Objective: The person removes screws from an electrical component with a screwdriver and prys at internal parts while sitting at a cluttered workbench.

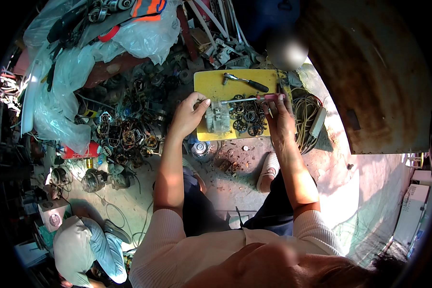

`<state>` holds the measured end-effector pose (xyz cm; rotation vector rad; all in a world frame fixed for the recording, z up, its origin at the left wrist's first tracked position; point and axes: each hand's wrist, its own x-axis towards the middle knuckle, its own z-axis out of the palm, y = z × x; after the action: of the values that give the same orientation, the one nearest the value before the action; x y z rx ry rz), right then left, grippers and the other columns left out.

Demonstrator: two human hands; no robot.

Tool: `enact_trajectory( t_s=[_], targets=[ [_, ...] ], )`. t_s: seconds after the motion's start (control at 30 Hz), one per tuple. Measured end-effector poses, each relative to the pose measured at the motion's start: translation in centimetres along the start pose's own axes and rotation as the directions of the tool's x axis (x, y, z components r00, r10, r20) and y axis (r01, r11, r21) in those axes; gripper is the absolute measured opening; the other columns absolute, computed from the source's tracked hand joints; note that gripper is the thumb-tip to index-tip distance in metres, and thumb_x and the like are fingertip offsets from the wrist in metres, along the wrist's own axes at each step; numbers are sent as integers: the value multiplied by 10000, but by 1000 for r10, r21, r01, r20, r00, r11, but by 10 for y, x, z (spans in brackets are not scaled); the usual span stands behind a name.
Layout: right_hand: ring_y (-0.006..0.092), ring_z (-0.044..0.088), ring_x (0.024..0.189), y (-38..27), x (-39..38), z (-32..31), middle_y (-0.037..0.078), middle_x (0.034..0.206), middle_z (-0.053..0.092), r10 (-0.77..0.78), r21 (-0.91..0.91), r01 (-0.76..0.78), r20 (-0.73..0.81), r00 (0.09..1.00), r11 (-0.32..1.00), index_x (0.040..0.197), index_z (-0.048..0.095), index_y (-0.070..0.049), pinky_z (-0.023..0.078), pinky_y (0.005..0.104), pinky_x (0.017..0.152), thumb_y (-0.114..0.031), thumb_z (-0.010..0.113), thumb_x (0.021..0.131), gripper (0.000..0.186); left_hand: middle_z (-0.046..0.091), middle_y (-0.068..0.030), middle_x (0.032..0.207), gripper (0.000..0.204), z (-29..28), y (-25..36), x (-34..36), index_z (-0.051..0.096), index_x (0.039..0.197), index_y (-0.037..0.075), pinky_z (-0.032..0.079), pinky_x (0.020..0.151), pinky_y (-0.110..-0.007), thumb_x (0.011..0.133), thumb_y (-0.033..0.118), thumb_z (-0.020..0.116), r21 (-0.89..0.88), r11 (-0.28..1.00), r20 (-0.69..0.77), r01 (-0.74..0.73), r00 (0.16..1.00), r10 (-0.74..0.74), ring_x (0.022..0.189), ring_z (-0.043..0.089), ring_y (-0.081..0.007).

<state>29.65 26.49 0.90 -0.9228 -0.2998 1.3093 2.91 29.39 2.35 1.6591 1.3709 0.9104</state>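
My left hand (189, 115) is closed around the left side of a pale grey ribbed motor housing (219, 118), held over the left part of a yellow board (209, 82). My right hand (281, 115) grips the reddish handle of a screwdriver (271, 97). The screwdriver's metal shaft points left, and its tip reaches the top of the housing; whether it sits in a screw cannot be made out. Between my hands, several dark round motor parts (248, 115) lie on the board. A ratchet wrench (246, 81) with a black grip rests near the board's far edge.
Heaped motor parts (129, 134) and plastic sheeting (57, 105) lie to the left. Coiled cable (305, 120) sits right of the board, by a large rusty panel (379, 86). Another person (77, 249) crouches at the lower left. Small scraps (229, 166) litter the floor between my feet.
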Motion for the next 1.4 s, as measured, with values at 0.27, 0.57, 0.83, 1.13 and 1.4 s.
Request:
enact_trajectory(
  t_s=[0.27, 0.57, 0.83, 1.13, 1.4],
  targets=[
    [179, 566, 1092, 11, 6, -4, 53, 1215, 542, -42, 36, 42, 14, 999, 998, 1394, 366, -135, 463, 338, 950, -193, 524, 971, 455, 642, -162, 823, 296, -2, 2, -1, 580, 952, 16, 464, 694, -363, 915, 309, 589, 97, 995, -17, 6, 1000, -5, 755, 621, -292],
    [194, 564, 1082, 8, 1, 9, 53, 1178, 549, 10, -24, -11, -40, 999, 1000, 1382, 384, -129, 453, 361, 978, -106, 490, 975, 421, 646, -192, 857, 335, -2, -6, -2, 577, 988, 19, 466, 709, -404, 926, 348, 557, 133, 991, -32, -33, 999, 37, 824, 619, -383],
    [158, 559, 1102, 26, 11, -9, 45, 1199, 551, -57, 23, 56, 48, 997, 998, 1396, 359, -143, 435, 330, 986, -174, 510, 976, 448, 639, -219, 865, 345, 6, -12, -5, 579, 979, 21, 465, 716, -436, 933, 361, 539, 121, 992, -87, -43, 995, 53, 851, 611, -412],
    [138, 566, 1073, 28, 5, -5, 42, 1137, 580, -49, -70, 47, -40, 998, 996, 1361, 399, -119, 452, 306, 913, -196, 488, 988, 392, 635, -216, 841, 334, 6, -10, -11, 568, 950, 5, 463, 705, -400, 951, 337, 529, 196, 980, -103, 11, 995, 9, 828, 597, -424],
    [181, 595, 1017, 33, -3, 3, 50, 1126, 577, -53, 52, 53, 6, 999, 997, 1303, 444, -99, 498, 342, 892, -122, 515, 968, 344, 654, -187, 882, 331, 2, -19, -15, 568, 957, 4, 462, 716, -370, 952, 334, 536, 198, 980, -122, -8, 992, 33, 835, 618, -359]
  ],
)
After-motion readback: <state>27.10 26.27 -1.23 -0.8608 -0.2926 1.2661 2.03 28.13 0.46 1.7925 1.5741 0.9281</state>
